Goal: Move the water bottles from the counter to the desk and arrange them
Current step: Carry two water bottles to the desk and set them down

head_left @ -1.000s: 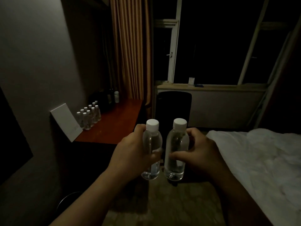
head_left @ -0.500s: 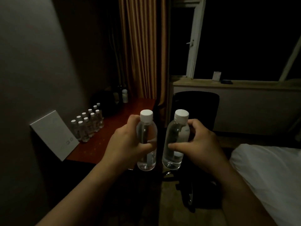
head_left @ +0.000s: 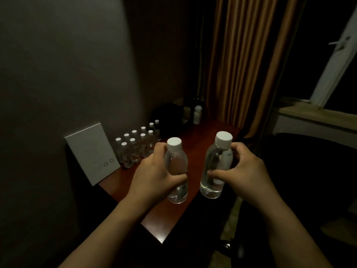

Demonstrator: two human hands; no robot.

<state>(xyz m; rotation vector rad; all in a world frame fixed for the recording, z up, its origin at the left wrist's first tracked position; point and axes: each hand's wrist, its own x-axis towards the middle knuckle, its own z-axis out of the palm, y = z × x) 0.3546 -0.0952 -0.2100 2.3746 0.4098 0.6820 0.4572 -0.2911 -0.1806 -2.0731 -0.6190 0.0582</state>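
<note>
Gripping upright bottles above desk (head_left: 193,140), left hand (head_left: 154,176) fingers curled round left bottle (head_left: 176,161), right hand (head_left: 245,171) fingers round right bottle (head_left: 217,163)

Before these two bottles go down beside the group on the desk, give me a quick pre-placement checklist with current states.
1. Left hand grips left bottle: ok.
2. Right hand grips right bottle: ok.
3. Both caps on: ok.
4. Both bottles upright: roughly, right one tilted; ok.
5. Bare desk next to the standing bottles: ok.
6. Bottles clear of desk surface: cannot tell.
</note>
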